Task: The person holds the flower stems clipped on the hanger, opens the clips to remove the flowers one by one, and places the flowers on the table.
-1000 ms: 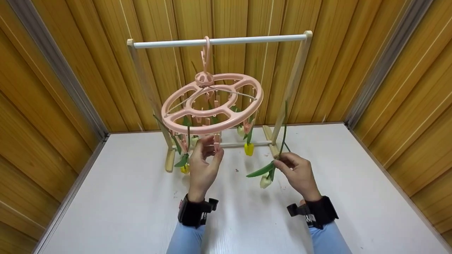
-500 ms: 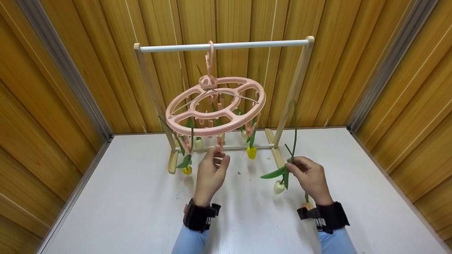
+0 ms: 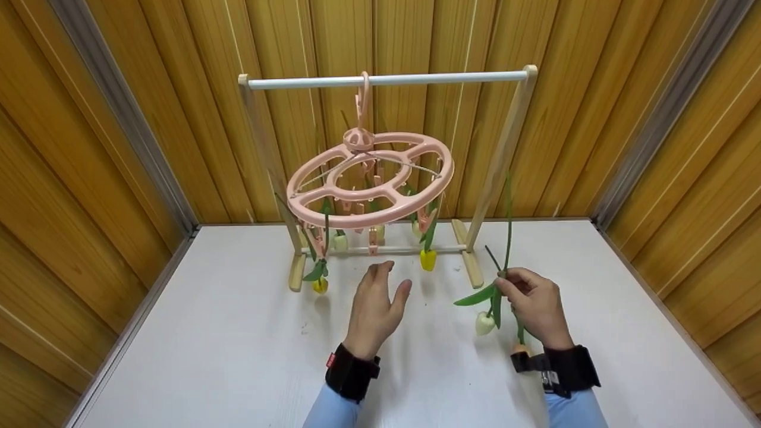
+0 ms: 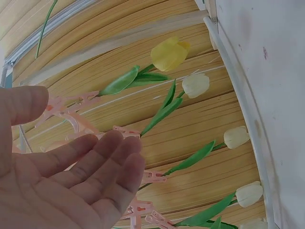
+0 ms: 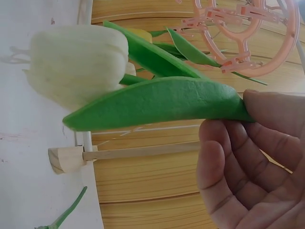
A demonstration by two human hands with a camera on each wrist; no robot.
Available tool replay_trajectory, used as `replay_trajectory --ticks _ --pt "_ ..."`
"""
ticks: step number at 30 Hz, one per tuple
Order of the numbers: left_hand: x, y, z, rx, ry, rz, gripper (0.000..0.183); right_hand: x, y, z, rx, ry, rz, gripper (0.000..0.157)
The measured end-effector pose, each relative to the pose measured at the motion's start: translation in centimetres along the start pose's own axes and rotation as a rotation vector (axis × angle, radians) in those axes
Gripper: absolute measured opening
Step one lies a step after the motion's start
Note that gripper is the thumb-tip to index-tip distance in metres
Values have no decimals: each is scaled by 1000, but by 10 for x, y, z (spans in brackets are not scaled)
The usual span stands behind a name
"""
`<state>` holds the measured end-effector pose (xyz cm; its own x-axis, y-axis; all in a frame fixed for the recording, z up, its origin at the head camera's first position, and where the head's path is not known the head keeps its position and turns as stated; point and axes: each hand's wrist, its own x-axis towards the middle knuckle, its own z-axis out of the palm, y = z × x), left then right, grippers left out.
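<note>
With the left hand (image 3: 374,312) taken as centre of the clock in the head view, the right hand (image 3: 532,303) is at three o'clock, above the flat white table (image 3: 238,356). The right hand pinches, between thumb and fingertips, a white tulip with green leaves (image 3: 485,323); the flower's head points downward, at eight o'clock from this hand, and its thin green stem (image 3: 509,226) rises toward twelve. The left hand is relaxed, its fingers almost straight and the thumb standing apart from them.

At twelve o'clock from it, near the fingertips but not touching, hangs a small pink plastic clip (image 3: 373,241). This clip belongs to the round pink plastic hanger (image 3: 362,194), whose hook sits on the white rod (image 3: 446,78) of the pale wooden rack (image 3: 472,268). One yellow tulip (image 3: 320,285) hangs at ten o'clock, and a second yellow tulip (image 3: 428,260) between one and two. In the left wrist view, several hanging white tulips (image 4: 196,85) are also seen. At six o'clock from the right hand there is an orange flower (image 3: 521,349), partly hidden.
</note>
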<state>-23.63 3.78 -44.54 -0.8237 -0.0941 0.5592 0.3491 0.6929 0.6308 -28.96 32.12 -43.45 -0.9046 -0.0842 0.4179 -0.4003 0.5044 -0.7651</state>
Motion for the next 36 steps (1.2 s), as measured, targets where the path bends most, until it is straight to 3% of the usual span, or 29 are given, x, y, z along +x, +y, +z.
replay_trajectory --ticks 6,17,36 --pt "-3 -1 8 121 11 93 43 -1 5 -3 -3 -3 10 8" --pt "-9 0 13 246 -90 59 57 -5 9 -6 27 -24 47 9" --pt "-18 9 36 411 -202 172 61 2 22 -12 -78 -100 163 15"
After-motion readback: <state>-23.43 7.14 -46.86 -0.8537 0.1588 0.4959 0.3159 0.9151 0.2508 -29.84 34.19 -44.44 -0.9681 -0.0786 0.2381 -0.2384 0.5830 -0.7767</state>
